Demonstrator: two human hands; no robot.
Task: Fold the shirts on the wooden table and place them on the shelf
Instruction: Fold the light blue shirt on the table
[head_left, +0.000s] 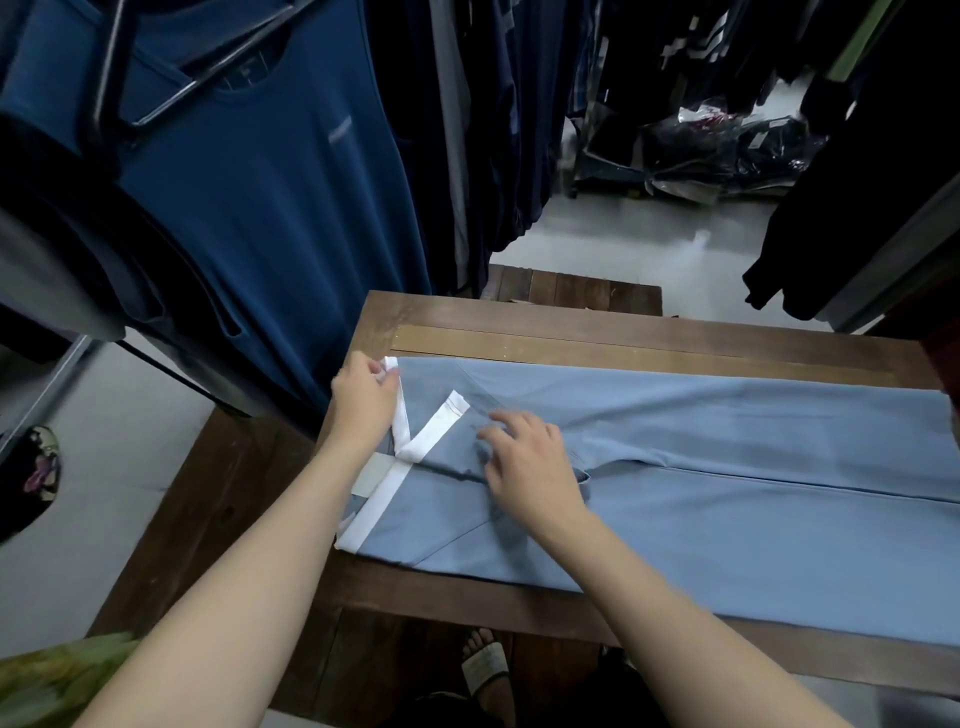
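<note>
While the right hand (524, 462) presses loosely spread fingers on the light blue shirt (727, 467), likely pinning a fold flat, the left hand (363, 400) pinches the white collar (400, 415) at its far end, seemingly to square it. That shirt lies lengthwise across the wooden worktop (519, 322). Beyond hangs a dark blue top (270, 208); no shelf shows.
</note>
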